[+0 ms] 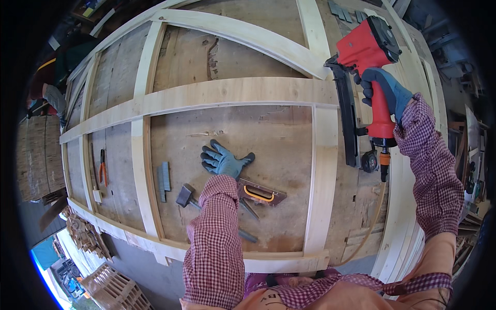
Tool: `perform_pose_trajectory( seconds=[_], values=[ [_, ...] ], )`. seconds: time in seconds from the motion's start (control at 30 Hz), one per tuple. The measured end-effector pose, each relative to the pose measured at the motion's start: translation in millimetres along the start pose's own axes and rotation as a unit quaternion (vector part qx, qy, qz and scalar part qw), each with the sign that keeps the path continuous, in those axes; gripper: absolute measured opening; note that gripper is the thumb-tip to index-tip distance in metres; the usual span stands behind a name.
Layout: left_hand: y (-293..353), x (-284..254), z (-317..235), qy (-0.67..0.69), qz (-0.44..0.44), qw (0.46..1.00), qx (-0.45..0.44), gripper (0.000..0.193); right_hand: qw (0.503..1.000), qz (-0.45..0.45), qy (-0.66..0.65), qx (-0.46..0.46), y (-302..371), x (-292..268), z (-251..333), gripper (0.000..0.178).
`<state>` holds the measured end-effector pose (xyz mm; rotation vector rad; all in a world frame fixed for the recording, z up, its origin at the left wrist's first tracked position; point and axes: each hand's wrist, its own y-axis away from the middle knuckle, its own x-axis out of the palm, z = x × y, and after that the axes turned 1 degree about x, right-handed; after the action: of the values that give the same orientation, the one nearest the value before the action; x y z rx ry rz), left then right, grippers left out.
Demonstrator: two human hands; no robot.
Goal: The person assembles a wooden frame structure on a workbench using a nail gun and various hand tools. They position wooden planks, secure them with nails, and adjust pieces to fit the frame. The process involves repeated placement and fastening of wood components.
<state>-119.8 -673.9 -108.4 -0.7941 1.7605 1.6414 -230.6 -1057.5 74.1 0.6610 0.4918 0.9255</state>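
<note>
My right hand (390,90), in a blue-grey glove with dark fingertips, is closed round the handle of a red pneumatic nail gun (381,111). The gun's dark magazine (347,116) lies along the right end of a pale wooden crossbar (232,93). Whether its nose touches wood I cannot tell. My left hand (225,159), gloved alike, rests with fingers spread on the worn wooden bench top (274,134), inside one opening of the timber frame. Close below it are a tool with a yellow handle (260,195) and a dark-headed hammer (185,196), partly hidden by my sleeve.
Strips of nails (165,176) lie left of my hand, and orange-handled pliers (104,168) farther left. An air hose (380,206) runs down from the gun. Another person's gloved hand (54,101) is at the far left. A wooden pallet (116,288) stands at lower left.
</note>
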Motion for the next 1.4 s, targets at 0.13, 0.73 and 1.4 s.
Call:
perform_pose_trajectory(
  seconds=[0.13, 0.73, 1.4],
  values=[
    [-2, 0, 2, -0.007, -0.004, 1.0, -0.008, 0.138, 1.0, -0.009, -0.003, 0.013, -3, 2, -11, 0.025],
    [-2, 3, 2, -0.004, -0.003, 1.0, -0.009, 0.139, 0.999, 0.008, 0.039, 0.017, 9, 4, -16, 0.022],
    [-1, 1, 3, -0.026, 0.0, 1.0, -0.001, 0.139, 0.996, 0.029, -0.006, 0.09, 213, -20, -193, 0.02]
  ],
)
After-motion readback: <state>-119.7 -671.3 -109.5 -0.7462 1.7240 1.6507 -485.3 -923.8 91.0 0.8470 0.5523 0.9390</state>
